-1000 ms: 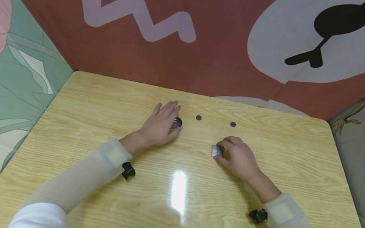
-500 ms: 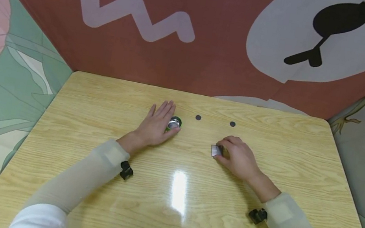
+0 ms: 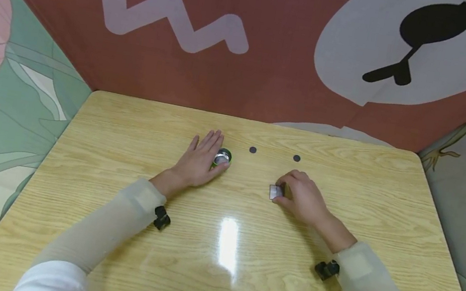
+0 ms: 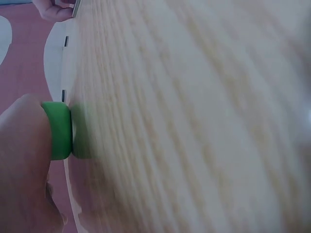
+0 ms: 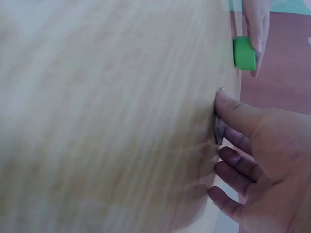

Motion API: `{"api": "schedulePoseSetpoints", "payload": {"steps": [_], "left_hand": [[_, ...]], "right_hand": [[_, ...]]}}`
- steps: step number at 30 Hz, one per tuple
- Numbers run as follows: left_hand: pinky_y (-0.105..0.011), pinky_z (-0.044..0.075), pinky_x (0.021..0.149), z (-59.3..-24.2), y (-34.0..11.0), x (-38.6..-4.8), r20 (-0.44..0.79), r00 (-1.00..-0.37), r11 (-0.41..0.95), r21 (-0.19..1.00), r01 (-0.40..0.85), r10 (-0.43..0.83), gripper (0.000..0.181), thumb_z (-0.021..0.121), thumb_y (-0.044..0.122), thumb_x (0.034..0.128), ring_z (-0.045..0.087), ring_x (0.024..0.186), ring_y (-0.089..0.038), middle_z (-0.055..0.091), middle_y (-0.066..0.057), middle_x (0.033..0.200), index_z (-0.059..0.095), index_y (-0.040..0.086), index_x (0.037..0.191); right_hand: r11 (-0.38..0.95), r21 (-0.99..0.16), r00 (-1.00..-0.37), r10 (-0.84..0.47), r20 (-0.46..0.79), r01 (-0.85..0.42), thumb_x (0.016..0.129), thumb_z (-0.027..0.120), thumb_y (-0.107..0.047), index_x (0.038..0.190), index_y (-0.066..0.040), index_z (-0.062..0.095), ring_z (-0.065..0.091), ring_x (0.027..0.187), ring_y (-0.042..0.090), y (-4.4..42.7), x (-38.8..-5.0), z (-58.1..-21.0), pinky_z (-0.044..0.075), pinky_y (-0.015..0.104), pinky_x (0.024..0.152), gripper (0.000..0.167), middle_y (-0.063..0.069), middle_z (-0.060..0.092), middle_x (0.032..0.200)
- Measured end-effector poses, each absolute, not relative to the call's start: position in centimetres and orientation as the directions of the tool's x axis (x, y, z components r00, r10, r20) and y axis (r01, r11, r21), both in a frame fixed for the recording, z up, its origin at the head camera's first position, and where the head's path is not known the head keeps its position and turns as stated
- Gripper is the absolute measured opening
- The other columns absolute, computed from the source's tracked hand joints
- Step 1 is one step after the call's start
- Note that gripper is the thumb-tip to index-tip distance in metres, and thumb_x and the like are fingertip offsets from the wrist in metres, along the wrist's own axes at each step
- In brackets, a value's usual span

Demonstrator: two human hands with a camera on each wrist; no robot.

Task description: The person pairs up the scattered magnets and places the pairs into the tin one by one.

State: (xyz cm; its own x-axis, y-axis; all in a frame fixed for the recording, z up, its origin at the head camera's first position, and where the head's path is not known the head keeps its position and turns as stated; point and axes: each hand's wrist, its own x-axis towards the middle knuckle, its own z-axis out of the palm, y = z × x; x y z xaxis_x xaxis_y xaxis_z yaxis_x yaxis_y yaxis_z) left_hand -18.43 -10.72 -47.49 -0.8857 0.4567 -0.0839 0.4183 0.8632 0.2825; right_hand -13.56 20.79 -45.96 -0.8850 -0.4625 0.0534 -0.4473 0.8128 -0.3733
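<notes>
Lying pinched in right grip (image 3: pixel 304 198), silvery square (image 3: pixel 274 191)

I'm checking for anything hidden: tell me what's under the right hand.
The right hand pinches a small greyish piece at the tabletop. In the head view, its left part shows; the hand covers the rest.

Green round object (image 5: pixel 244 53), grey flat piece (image 3: pixel 273 192), dark discs (image 3: pixel 252 149), yellow grained table (image 3: pixel 284 286).
</notes>
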Motion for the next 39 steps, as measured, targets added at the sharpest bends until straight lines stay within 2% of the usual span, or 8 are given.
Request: {"api": "schedulePoseSetpoints", "payload": {"steps": [11, 15, 20, 29, 39], "left_hand": [[-0.053, -0.002, 0.124, -47.41, -10.63, -18.28, -0.089, -0.887, 0.863, 0.293, 0.411, 0.452, 0.082, 0.032, 0.056, 0.1069, -0.005, 0.157, -0.024, 0.002, -0.013, 0.171, 0.004, 0.004, 0.163], [-0.053, -0.002, 0.124, -47.46, -10.64, -18.3, -0.085, -0.887, 0.862, 0.294, 0.413, 0.454, 0.082, 0.033, 0.056, 0.1069, -0.004, 0.157, -0.024, 0.001, -0.013, 0.171, 0.004, 0.004, 0.163], [-0.053, -0.002, 0.124, -47.56, -10.66, -18.31, -0.081, -0.886, 0.861, 0.293, 0.416, 0.456, 0.082, 0.033, 0.056, 0.107, -0.004, 0.157, -0.025, 0.001, -0.013, 0.171, 0.005, 0.003, 0.163], [-0.053, -0.002, 0.124, -47.68, -10.7, -18.41, -0.086, -0.887, 0.86, 0.304, 0.411, 0.454, 0.081, 0.032, 0.055, 0.1071, -0.005, 0.157, -0.024, 0.001, -0.012, 0.171, 0.004, 0.004, 0.163], [-0.052, -0.002, 0.124, -47.67, -10.71, -18.4, -0.089, -0.887, 0.859, 0.306, 0.409, 0.454, 0.082, 0.033, 0.056, 0.1069, -0.005, 0.157, -0.024, 0.001, -0.012, 0.171, 0.005, 0.004, 0.163]], "right_hand": [[0.831, -0.403, -0.891, -0.448, -0.078, -0.382, 0.079, 0.09, -0.021, 0.105, -0.001, 0.069, 0.059, 0.098, 0.032, 20.41, -14.49, -45.2, 0.049, 0.05, 0.086, 0.039, 0.01, 0.065, 0.101], [0.823, -0.442, -0.889, -0.445, -0.109, -0.358, 0.08, 0.089, -0.018, 0.106, 0.001, 0.066, 0.059, 0.095, 0.028, 20.39, -14.56, -45.19, 0.051, 0.046, 0.085, 0.039, 0.011, 0.065, 0.101], [0.801, -0.513, -0.89, -0.433, -0.141, -0.308, 0.082, 0.087, -0.012, 0.107, 0.001, 0.062, 0.058, 0.086, 0.022, 20.43, -14.51, -45.3, 0.051, 0.039, 0.075, 0.037, 0.01, 0.063, 0.097], [0.785, -0.544, -0.899, -0.422, -0.117, -0.298, 0.085, 0.085, -0.014, 0.116, 0.001, 0.065, 0.057, 0.085, 0.022, 20.63, -14.31, -45.83, 0.051, 0.037, 0.075, 0.04, 0.01, 0.061, 0.101], [0.752, -0.611, -0.903, -0.407, -0.135, -0.248, 0.086, 0.083, -0.011, 0.115, -0.001, 0.066, 0.056, 0.085, 0.021, 20.71, -14.04, -45.86, 0.048, 0.035, 0.073, 0.035, 0.01, 0.063, 0.101]]}}
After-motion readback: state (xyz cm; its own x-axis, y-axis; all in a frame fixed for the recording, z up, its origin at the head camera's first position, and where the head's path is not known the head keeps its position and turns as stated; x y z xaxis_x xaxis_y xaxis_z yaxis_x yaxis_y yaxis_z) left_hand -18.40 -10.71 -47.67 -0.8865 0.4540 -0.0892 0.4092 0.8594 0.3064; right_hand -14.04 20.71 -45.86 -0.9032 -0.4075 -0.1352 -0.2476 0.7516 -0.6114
